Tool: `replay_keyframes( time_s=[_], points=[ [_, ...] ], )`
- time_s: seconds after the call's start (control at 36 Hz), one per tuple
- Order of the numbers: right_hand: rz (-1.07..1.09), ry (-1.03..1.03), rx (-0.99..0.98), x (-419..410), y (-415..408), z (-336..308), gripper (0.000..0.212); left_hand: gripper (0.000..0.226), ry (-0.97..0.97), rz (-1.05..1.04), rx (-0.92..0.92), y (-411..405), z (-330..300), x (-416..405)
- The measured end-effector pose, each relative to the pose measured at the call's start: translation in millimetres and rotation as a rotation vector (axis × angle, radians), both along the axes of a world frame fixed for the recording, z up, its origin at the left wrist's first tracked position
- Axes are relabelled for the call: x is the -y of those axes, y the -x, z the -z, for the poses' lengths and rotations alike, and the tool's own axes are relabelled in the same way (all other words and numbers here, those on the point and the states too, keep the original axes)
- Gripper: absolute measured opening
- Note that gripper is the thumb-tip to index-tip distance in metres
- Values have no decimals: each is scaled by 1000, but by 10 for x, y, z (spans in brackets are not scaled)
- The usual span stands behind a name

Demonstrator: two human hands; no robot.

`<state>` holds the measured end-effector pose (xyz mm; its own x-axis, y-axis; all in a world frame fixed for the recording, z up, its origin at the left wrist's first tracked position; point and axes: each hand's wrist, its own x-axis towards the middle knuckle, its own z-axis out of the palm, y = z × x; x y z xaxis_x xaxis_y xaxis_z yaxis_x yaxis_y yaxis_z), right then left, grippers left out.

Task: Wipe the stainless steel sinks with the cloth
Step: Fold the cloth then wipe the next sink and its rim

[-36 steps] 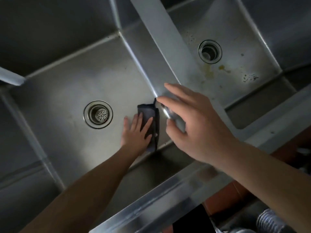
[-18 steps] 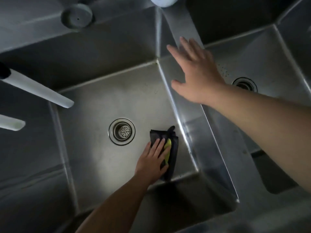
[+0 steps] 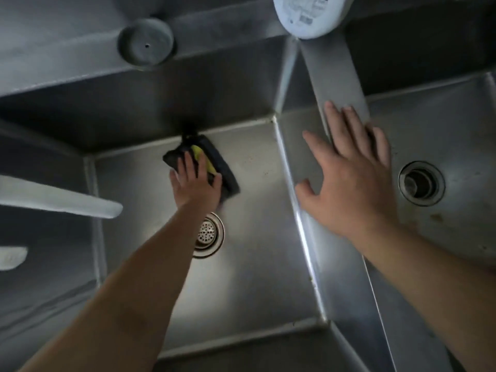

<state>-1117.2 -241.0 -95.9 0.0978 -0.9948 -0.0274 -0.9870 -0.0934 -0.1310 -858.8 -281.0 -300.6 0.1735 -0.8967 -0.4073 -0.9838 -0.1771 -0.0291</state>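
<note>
Steel sink: left hand presses dark cloth (yellow patch) flat-fingered against far floor edge. Right hand spread, fingers straight, on divider.

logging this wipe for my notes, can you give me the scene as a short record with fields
left hand: left hand presses the cloth flat on the basin floor
cloth: dark cloth with a yellow patch, near the back wall of the left sink
right hand: right hand spread on the divider between the basins
left drain: strainer partly hidden by the left forearm
right sink: right sink with brownish spots and an open drain
back ledge: white container, round grey cap
</note>
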Motion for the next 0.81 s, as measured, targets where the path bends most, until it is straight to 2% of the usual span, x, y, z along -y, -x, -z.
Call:
replay_keyframes(
  time_s=[0.11,0.17,0.25,0.31,0.44,0.72,0.81],
  points=[
    [-10,19,-2,0,-1,12,65,76,90,-190,-116,-10,65,292],
    [-10,21,-2,-1,5,18,62,75,154,-215,-133,116,102,297],
    [-12,17,-17,-2,12,15,59,75,121,-209,-150,308,110,335],
    [-10,13,-27,3,8,11,58,75,94,-119,-167,499,93,379],
    [3,16,-21,11,5,2,60,73,1,342,-221,1296,15,401],
    [19,27,12,9,-8,7,55,74,-60,477,-142,1197,-27,483],
    [18,34,1,14,-11,16,56,75,-111,577,-112,1091,-75,372]
  ],
)
